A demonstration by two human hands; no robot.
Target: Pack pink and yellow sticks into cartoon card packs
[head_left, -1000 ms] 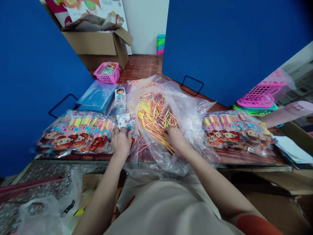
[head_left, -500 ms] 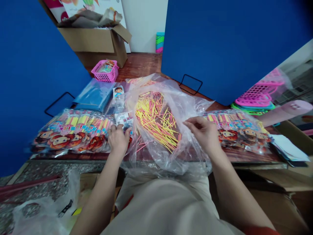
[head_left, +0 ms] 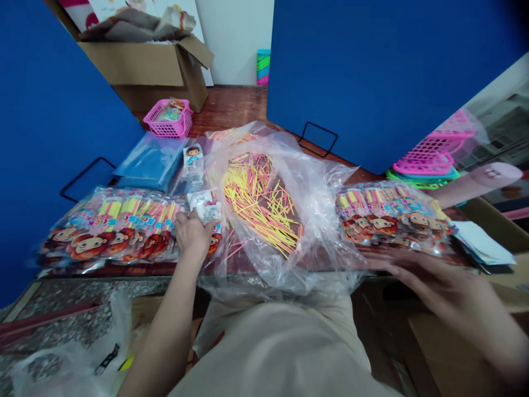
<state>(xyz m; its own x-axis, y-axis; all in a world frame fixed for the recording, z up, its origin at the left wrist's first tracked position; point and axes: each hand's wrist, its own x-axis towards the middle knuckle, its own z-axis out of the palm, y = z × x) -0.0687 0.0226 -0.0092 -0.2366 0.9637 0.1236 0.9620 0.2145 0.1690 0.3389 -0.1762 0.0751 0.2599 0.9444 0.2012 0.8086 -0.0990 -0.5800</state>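
A clear plastic bag (head_left: 322,231) lies open on the wooden table (head_left: 235,105), full of loose yellow and pink sticks (head_left: 258,201). My left hand (head_left: 190,234) rests, fingers curled, on a small printed packet (head_left: 206,208) at the right end of a row of cartoon-face packs (head_left: 107,229). My right hand (head_left: 433,284) is blurred by motion, fingers stretched out, just below the table's front edge under a second row of cartoon-face packs (head_left: 392,218). Nothing shows in it.
A pink basket (head_left: 167,118) and an open cardboard box (head_left: 152,66) stand at the back. Blue sleeves (head_left: 151,162) lie behind the left packs. Stacked pink and green baskets (head_left: 430,162) sit at the right. Blue panels wall both sides. White papers (head_left: 479,245) lie far right.
My right hand left the sticks in the bag, lifted, then swept right and down past the table's front edge. My left hand stayed on the small packet.
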